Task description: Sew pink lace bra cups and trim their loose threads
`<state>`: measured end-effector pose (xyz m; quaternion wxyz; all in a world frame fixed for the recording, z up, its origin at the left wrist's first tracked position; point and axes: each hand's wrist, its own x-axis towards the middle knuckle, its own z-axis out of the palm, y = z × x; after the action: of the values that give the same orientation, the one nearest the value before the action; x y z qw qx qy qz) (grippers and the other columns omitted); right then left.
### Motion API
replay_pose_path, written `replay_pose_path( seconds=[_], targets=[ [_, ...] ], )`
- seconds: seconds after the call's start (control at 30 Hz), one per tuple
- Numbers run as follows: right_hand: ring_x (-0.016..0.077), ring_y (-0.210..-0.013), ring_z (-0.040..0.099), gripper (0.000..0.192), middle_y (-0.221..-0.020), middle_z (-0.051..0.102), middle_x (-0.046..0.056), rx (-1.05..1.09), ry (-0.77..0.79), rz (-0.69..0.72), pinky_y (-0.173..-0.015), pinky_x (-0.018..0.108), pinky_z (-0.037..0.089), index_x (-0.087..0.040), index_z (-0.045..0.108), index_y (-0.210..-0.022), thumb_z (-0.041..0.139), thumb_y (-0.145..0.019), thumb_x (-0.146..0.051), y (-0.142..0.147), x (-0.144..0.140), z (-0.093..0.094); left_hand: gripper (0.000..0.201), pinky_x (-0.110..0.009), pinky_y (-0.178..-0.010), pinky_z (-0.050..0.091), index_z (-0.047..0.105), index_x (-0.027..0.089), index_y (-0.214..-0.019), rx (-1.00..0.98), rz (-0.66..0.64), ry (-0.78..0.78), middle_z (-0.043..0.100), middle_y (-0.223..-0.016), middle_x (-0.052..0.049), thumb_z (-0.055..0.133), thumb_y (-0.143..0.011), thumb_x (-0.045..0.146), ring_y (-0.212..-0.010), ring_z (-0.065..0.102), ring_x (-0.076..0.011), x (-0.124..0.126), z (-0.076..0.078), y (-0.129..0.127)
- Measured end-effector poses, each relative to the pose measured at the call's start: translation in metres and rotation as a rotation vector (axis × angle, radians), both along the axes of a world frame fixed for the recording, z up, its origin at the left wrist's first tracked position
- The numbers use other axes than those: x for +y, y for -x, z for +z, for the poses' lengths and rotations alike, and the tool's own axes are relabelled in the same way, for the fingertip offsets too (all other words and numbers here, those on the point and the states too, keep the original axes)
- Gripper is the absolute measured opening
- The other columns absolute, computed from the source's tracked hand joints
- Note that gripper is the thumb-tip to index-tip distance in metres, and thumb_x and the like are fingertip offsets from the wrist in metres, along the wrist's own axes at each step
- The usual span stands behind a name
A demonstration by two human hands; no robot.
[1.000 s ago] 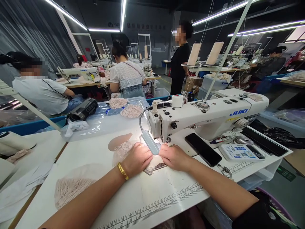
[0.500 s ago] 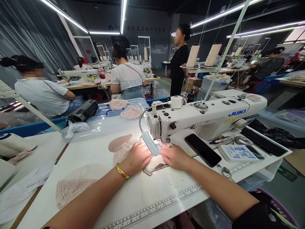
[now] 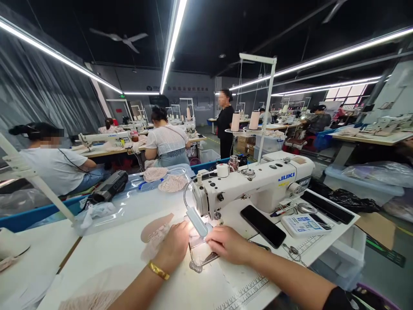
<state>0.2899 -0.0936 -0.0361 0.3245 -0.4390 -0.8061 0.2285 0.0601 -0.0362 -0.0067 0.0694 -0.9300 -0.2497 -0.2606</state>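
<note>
Both hands flat on fabric at the needle of the Juki sewing machine [image 3: 258, 185]

Left hand [image 3: 174, 245] and right hand [image 3: 226, 243] press the lace piece [image 3: 155, 234], fingers spread, gripping nothing; fingertips (lamp-lit) sit near the needle and risk a prick; uneven pressure could skew the seam.

A white counter [image 3: 129, 258] fills the lower middle of the frame, with a printed ruler [image 3: 245, 295] along its near edge. On it stand a white sewing machine [image 3: 258, 183] at centre, a black phone [image 3: 263, 219] and a small printed box [image 3: 301, 224] to its right, and lace fabric [image 3: 156, 234] at centre left.
</note>
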Motion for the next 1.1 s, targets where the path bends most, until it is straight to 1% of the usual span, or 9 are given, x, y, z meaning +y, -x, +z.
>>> replay_pose_path(
  seconds=[0.17, 0.27, 0.33, 0.37, 0.4, 0.5, 0.63, 0.77, 1.1],
  targets=[
    [0.0164, -0.071, 0.062, 0.06, -0.079, 0.063, -0.004, 0.731, 0.671, 0.047, -0.066, 0.029, 0.048, -0.024, 0.043, -0.132, 0.072, -0.085, -0.045, 0.039, -0.015, 0.007, 0.033, -0.045, -0.091, 0.056, 0.061, 0.032, -0.124, -0.271, -0.072, 0.343, 0.072, -0.116, -0.008, 0.058, -0.093, 0.024, -0.106, 0.068, -0.0292, -0.054, -0.009, 0.029],
    [0.0131, -0.063, 0.057, 0.072, -0.069, 0.057, -0.009, 0.966, 0.697, -0.044, -0.063, 0.026, 0.044, -0.022, 0.043, -0.132, 0.081, -0.073, -0.035, 0.066, -0.03, 0.01, 0.031, -0.046, -0.089, 0.058, 0.068, 0.03, -0.113, -0.457, -0.125, 1.112, 0.075, -0.107, -0.01, 0.07, -0.088, 0.048, -0.099, 0.072, -0.0302, -0.105, -0.028, 0.033],
    [0.014, -0.066, 0.058, 0.067, -0.07, 0.057, -0.008, 1.036, 0.642, -0.09, -0.065, 0.026, 0.043, -0.023, 0.046, -0.132, 0.079, -0.074, -0.032, 0.078, -0.049, 0.01, 0.043, -0.045, -0.089, 0.059, 0.067, 0.025, -0.117, -0.738, -0.011, 1.735, 0.077, -0.105, -0.012, 0.061, -0.092, 0.06, -0.095, 0.075, -0.0285, -0.133, -0.033, 0.027],
    [0.0147, -0.068, 0.058, 0.066, -0.071, 0.057, -0.008, 1.064, 0.615, -0.097, -0.067, 0.027, 0.044, -0.024, 0.046, -0.133, 0.079, -0.076, -0.032, 0.082, -0.06, 0.01, 0.047, -0.044, -0.096, 0.057, 0.066, 0.023, -0.119, -0.948, 0.056, 1.903, 0.076, -0.113, -0.014, 0.06, -0.092, 0.061, -0.103, 0.074, -0.0278, -0.142, -0.031, 0.024],
    [0.0152, -0.07, 0.059, 0.067, -0.072, 0.057, -0.007, 1.083, 0.594, -0.102, -0.07, 0.028, 0.045, -0.026, 0.046, -0.135, 0.079, -0.077, -0.033, 0.084, -0.073, 0.009, 0.044, -0.041, -0.102, 0.054, 0.066, 0.021, -0.118, -1.147, 0.086, 1.948, 0.074, -0.119, -0.015, 0.064, -0.092, 0.056, -0.112, 0.071, -0.0266, -0.147, -0.028, 0.02],
    [0.0163, -0.072, 0.058, 0.084, -0.077, 0.058, -0.006, 1.083, 0.602, -0.103, -0.075, 0.032, 0.046, -0.033, 0.032, -0.15, 0.08, -0.081, -0.039, 0.08, -0.105, 0.006, 0.029, -0.036, -0.103, 0.055, 0.069, 0.021, -0.112, -1.586, 0.111, 1.687, 0.072, -0.126, -0.01, 0.075, -0.088, 0.036, -0.121, 0.066, -0.0247, -0.143, -0.015, 0.014],
    [0.0179, -0.075, 0.06, 0.095, -0.082, 0.062, -0.004, 1.039, 0.635, -0.086, -0.077, 0.034, 0.046, -0.037, 0.014, -0.157, 0.077, -0.086, -0.045, 0.066, -0.122, -0.001, 0.021, -0.034, -0.094, 0.059, 0.072, 0.017, -0.107, -1.651, 0.157, 1.707, 0.076, -0.114, -0.009, 0.074, -0.086, 0.021, -0.112, 0.069, -0.0244, -0.133, -0.01, 0.013],
    [0.0155, -0.071, 0.056, 0.09, -0.079, 0.062, -0.004, 1.046, 0.558, -0.174, -0.072, 0.03, 0.044, -0.035, 0.023, -0.156, 0.078, -0.086, -0.044, 0.058, -0.118, -0.008, 0.016, -0.033, -0.085, 0.062, 0.073, 0.018, -0.101, -1.789, 0.098, 1.9, 0.077, -0.107, -0.006, 0.06, -0.092, 0.018, -0.095, 0.073, -0.0199, -0.135, -0.009, 0.009],
    [0.015, -0.077, 0.056, 0.074, -0.08, 0.062, -0.004, 1.093, 0.528, -0.233, -0.078, 0.028, 0.045, -0.034, 0.038, -0.15, 0.077, -0.089, -0.046, 0.055, -0.12, -0.015, 0.014, -0.032, -0.093, 0.061, 0.076, 0.008, -0.101, -1.777, 0.139, 1.777, 0.077, -0.107, -0.014, 0.076, -0.087, 0.014, -0.096, 0.072, -0.0204, -0.14, -0.002, -0.002]
  ],
)
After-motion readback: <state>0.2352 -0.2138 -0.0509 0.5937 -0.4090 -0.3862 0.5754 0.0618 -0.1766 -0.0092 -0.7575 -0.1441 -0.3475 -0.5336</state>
